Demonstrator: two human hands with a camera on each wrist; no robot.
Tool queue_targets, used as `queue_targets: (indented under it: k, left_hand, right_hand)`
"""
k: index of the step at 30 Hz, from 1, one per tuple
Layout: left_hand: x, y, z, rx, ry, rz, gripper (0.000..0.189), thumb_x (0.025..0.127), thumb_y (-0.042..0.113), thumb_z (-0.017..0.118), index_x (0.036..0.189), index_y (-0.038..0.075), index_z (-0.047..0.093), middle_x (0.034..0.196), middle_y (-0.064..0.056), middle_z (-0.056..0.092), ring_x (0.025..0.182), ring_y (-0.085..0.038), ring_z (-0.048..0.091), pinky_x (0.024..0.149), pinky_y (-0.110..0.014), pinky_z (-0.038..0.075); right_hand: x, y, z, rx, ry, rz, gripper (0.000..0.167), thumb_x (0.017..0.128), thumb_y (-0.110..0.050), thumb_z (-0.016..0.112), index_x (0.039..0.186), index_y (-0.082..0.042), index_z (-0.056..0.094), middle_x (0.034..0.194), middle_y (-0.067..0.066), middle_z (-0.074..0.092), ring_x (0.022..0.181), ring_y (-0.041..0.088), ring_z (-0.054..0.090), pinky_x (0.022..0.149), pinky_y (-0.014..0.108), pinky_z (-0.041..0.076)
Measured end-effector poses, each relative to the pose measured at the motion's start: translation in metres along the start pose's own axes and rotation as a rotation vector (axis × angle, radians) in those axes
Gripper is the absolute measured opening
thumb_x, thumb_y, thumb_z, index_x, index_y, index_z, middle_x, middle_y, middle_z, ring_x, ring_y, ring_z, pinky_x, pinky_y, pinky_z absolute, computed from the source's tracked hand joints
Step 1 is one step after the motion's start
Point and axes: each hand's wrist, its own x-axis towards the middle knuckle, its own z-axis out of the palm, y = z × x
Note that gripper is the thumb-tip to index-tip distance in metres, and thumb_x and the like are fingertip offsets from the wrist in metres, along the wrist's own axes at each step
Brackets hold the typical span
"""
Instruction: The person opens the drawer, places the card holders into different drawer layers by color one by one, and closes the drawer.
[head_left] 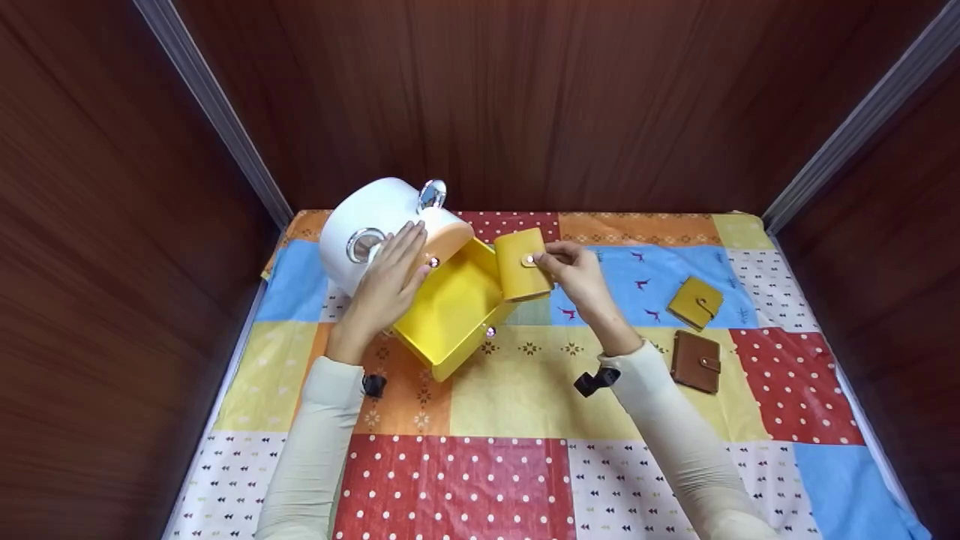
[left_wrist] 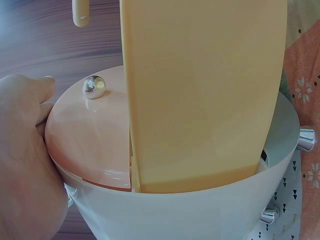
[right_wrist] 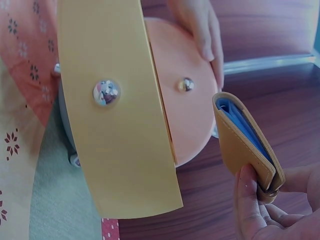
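Note:
A white round drawer box (head_left: 369,217) lies tilted at the back left of the patchwork cloth. Its yellow drawer (head_left: 450,307) is pulled out and open, the drawer front (right_wrist: 115,130) carrying a silver knob (right_wrist: 106,92). My left hand (head_left: 388,279) rests with straight fingers against the peach upper drawer face (left_wrist: 90,135), beside its knob (left_wrist: 94,86). My right hand (head_left: 574,274) pinches a yellow card wallet (head_left: 521,264) by its snap end, holding it just above the drawer's right edge. Blue inner sleeves show in the wallet (right_wrist: 242,140).
A second yellow wallet (head_left: 695,302) and a brown wallet (head_left: 696,361) lie on the cloth (head_left: 525,390) to the right. Dark wooden walls close in the back and both sides.

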Motion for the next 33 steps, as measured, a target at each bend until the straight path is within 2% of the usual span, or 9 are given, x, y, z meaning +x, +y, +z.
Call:
queue_targets:
  k: [8,16,21,28,33]
  left_hand:
    - [0.000,-0.001,0.001,0.006,0.002,0.012,0.059,0.115,0.029,0.046,0.169,0.010,0.028,0.178,-0.004,0.023,0.168,-0.024,0.017,0.139,-0.041,0.006]
    - [0.000,-0.001,-0.001,0.013,0.000,0.014,0.059,0.115,0.029,0.046,0.168,0.008,0.029,0.178,-0.005,0.024,0.167,-0.026,0.017,0.139,-0.043,0.007]
    - [0.000,0.000,-0.001,0.015,-0.006,0.008,0.060,0.115,0.030,0.045,0.168,0.008,0.029,0.178,-0.005,0.024,0.167,-0.026,0.017,0.139,-0.043,0.006]
    - [0.000,0.000,-0.001,0.006,-0.009,0.008,0.060,0.115,0.029,0.046,0.169,0.009,0.028,0.178,-0.004,0.024,0.167,-0.025,0.017,0.139,-0.043,0.006]
    - [0.001,0.000,-0.001,0.005,-0.005,0.006,0.060,0.115,0.029,0.047,0.168,0.009,0.029,0.178,-0.004,0.024,0.167,-0.025,0.017,0.139,-0.043,0.006]
  right_hand:
    - [0.001,0.001,0.006,-0.024,-0.010,-0.002,0.025,0.101,-0.013,0.071,0.117,0.007,0.071,0.089,-0.002,0.074,0.079,0.007,0.068,0.071,0.019,0.058]
    - [-0.001,0.000,0.010,-0.011,-0.031,0.005,0.028,0.101,-0.011,0.070,0.121,0.008,0.070,0.090,-0.005,0.075,0.080,0.004,0.068,0.074,0.017,0.057]
    - [0.000,0.000,0.015,0.013,-0.046,0.014,0.031,0.101,-0.010,0.070,0.125,0.010,0.069,0.092,-0.002,0.076,0.082,0.004,0.070,0.077,0.016,0.060]
    - [0.000,0.002,0.023,0.009,-0.060,0.010,0.031,0.100,-0.009,0.071,0.125,0.010,0.070,0.094,0.002,0.077,0.081,0.004,0.070,0.073,0.016,0.058]
    - [0.001,0.002,0.030,0.000,-0.064,0.020,0.031,0.100,-0.011,0.072,0.125,0.007,0.072,0.095,0.002,0.078,0.082,0.005,0.071,0.074,0.017,0.059]
